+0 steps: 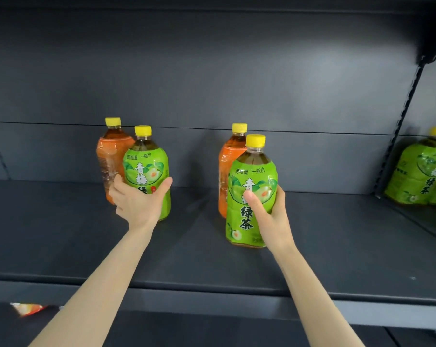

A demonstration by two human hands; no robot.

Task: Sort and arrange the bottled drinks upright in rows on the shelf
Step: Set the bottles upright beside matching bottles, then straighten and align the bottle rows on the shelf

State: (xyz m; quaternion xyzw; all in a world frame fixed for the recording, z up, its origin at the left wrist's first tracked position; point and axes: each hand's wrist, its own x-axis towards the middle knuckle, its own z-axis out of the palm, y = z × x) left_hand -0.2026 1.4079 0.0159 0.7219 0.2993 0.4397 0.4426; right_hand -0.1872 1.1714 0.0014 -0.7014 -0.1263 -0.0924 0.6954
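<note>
Bottles stand in two pairs on the dark shelf (337, 246), and you hold the front one of each. Far left, on the level below, a snack packet (26, 308) pokes into view. Next comes the left orange-label bottle (110, 156), upright near the back, with the left green tea bottle (146, 169) touching its front right side. Your left grip (136, 201) wraps that green bottle low on the label, thumb on the right and fingers tucked between the two, likely to draw it clear of the orange one so the kinds can be separated. Further right, the right orange-label bottle (228, 166) stands upright, half hidden by the right green tea bottle (252, 196). Your right grip (272, 216) clasps this one, thumb across the label; whether its base rests on the shelf, I cannot tell. Holding both upright at the waist suits sliding them into one row. Beyond the slotted post (400, 136), neighbouring green tea bottles (422, 171) stand in the next bay.
</note>
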